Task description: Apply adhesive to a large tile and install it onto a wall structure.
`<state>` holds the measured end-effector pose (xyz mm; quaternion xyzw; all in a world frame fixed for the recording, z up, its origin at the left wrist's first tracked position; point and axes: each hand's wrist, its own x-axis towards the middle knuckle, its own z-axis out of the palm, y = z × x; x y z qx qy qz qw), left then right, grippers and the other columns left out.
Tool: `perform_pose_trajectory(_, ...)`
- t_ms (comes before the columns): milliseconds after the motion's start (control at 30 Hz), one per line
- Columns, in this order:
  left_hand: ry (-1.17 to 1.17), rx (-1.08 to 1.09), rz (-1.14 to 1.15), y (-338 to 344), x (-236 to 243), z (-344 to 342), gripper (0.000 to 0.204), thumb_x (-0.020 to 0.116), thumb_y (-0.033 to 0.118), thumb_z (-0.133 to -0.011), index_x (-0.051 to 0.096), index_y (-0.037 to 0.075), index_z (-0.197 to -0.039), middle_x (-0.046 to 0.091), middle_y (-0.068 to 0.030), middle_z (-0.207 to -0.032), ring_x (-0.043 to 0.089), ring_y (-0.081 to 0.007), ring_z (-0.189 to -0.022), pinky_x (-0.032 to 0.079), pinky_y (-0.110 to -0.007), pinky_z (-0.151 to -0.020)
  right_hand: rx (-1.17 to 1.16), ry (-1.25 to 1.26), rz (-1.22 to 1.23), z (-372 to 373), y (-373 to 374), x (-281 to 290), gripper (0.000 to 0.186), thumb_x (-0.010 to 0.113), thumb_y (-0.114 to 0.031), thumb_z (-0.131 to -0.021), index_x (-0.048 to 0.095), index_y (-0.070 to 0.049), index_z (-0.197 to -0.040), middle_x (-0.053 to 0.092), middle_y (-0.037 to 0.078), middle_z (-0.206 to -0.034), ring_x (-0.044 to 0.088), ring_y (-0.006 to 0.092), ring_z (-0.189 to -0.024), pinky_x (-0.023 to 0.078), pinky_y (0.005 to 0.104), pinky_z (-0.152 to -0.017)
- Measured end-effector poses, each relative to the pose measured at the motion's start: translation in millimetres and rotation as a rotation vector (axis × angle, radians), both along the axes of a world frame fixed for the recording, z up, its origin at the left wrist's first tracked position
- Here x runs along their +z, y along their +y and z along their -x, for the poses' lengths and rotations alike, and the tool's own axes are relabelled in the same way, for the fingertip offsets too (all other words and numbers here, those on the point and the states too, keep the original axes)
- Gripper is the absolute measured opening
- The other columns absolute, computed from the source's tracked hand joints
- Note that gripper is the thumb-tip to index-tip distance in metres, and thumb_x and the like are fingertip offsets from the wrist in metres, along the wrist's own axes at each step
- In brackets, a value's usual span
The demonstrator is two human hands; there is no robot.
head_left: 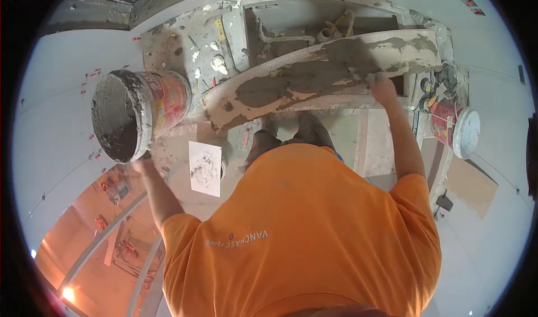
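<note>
A long pale strip of board or tile, thickly smeared with grey mortar, lies across the counter in front of me. My right hand is closed on its near edge, right of the middle. At the left, a mortar-crusted bucket with a red label is tipped, its open mouth facing left. My left hand is at the lower edge of that bucket's rim, fingers curled on it and partly hidden.
The worktop carries tools and white blobs around a recess with white pipes. A lidded bucket stands right. A splattered white sheet is low left, beside a railing. A cardboard piece lies right.
</note>
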<state>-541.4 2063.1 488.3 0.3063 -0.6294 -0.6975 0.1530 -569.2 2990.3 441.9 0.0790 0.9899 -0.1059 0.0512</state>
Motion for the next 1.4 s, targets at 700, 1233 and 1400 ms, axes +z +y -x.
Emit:
perform_pose_trajectory(700, -0.830, -0.393, -0.278, 215, -160, -39, 0.042, 0.051, 0.047, -0.100, 0.063, 0.011, -0.119, 0.070, -0.0049, -0.109, 0.069, -0.0204, -0.089, 0.052, -0.036, -0.069, -0.679, -0.685, 1.377, -84, -360, -29, 0.030, 0.050, -0.040, -0.099, 0.053, -0.012, -0.089, 0.057, 0.006, -0.072, 0.057, 0.0218, -0.058, 0.047, 0.0393, -0.051)
perform_pose_trajectory(1233, -0.906, -0.375, -0.267, 224, -143, -23, 0.067, 0.047, 0.068, -0.095, 0.065, 0.007, -0.114, 0.070, -0.0056, -0.098, 0.063, -0.0195, -0.078, 0.049, -0.038, -0.069, 0.121, -0.258, 0.027, -49, -313, 20, 0.033, 0.052, -0.037, -0.099, 0.057, -0.004, -0.099, 0.069, 0.024, -0.084, 0.069, 0.0440, -0.081, 0.054, 0.0559, -0.073)
perform_pose_trajectory(1400, -0.893, -0.313, -0.292, 222, -151, -26, 0.068, 0.046, 0.069, -0.095, 0.065, 0.007, -0.115, 0.070, -0.0036, -0.099, 0.064, -0.0192, -0.081, 0.048, -0.039, -0.068, 0.029, -0.097, -0.078, -45, -184, 14, 0.034, 0.050, -0.037, -0.099, 0.060, -0.005, -0.097, 0.070, 0.024, -0.086, 0.069, 0.0448, -0.080, 0.054, 0.0556, -0.072)
